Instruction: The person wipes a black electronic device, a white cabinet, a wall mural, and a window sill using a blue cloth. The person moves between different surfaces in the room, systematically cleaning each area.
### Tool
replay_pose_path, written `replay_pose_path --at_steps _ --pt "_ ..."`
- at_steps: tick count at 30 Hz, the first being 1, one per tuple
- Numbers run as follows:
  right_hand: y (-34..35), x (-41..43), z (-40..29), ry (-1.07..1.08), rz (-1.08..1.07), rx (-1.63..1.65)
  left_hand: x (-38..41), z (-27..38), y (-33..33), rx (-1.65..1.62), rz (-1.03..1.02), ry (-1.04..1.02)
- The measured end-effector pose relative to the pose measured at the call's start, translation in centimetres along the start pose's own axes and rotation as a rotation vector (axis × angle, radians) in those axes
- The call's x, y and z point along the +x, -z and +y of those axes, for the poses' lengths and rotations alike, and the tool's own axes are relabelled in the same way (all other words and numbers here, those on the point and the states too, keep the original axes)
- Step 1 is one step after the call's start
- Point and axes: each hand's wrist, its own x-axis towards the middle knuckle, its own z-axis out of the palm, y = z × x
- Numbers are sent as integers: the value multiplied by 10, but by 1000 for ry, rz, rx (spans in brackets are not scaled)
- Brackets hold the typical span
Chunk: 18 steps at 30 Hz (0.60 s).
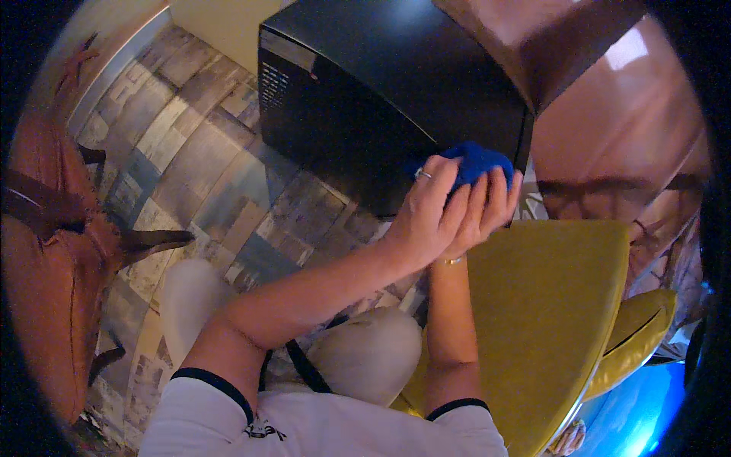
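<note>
My left hand (424,205), with a ring on one finger, is shut on a bunched blue cloth (475,159). My right hand (481,220), a thin bracelet at its wrist, overlaps it and grips the same cloth from the right. Both hands are at the near right corner of a large black box-shaped case (400,74), where the cloth appears to touch the case. Vent slots and a paler strip show at the left end of its side. The cloth's underside and some fingertips are hidden.
Close on the right stands a mustard-yellow upholstered seat (531,297). A brown chair (51,297) with dark legs is at the left. Patchwork-patterned flooring (217,143) lies between. Behind the case are brown glossy panels (617,131); blue light glows at lower right.
</note>
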Motion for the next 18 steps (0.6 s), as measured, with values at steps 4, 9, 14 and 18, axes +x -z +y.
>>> replay_pose_path --at_steps 4,9,14,18 --pt "-42 0 -16 63 -125 186 1 -33 17 136 294 -88" --pt "-68 -17 -46 151 -336 232 -8 -58 47 -19 377 335" --pt "-71 77 -84 240 -130 132 38 -14 85 -90 471 144" --pt "-113 64 -97 276 -253 53 52 -51 103 127 651 205"
